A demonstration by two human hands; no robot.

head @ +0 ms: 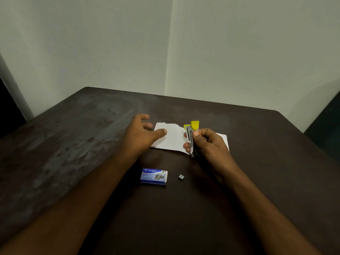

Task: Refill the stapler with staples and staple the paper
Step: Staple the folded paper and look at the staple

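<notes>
A small metal stapler [191, 134] with yellow plastic ends is held above the table in my right hand [206, 142], its yellow tip pointing away from me. White paper [173, 137] lies flat on the table beneath and between both hands. My left hand [142, 134] hovers open over the paper's left edge, fingers spread, holding nothing. A blue and white staple box [154, 176] lies nearer to me, with a small grey block of staples [181, 177] just to its right.
The dark brown table [257, 162] has worn pale patches on its left side. Pale walls meet in a corner behind its far edge. A dark object stands off the table at the far right [327, 129].
</notes>
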